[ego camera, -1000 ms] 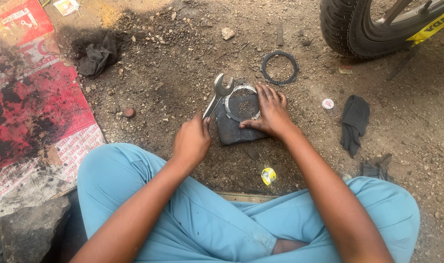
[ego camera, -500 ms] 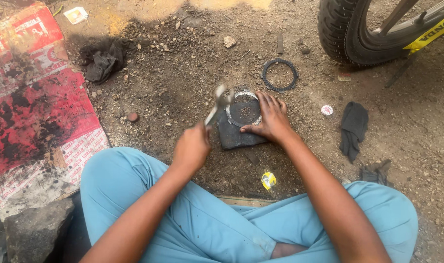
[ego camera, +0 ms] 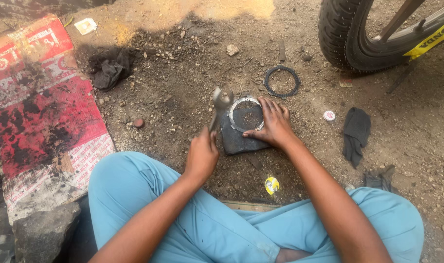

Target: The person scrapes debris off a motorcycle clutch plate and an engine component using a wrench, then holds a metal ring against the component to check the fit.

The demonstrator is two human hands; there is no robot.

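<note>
Right now left hand grips a spanner, head raised just left of the metal ring. Right hand, fingers spread, presses the ring onto the dark block on the dirt. Toothed ring lies apart near the tyre.

Open-air roadside repair spot for motorcycles: bare dirt ground strewn with stones, a motorcycle tyre at the edge, metal rings, greasy black rags, and flattened red cardboard as a mat.
</note>
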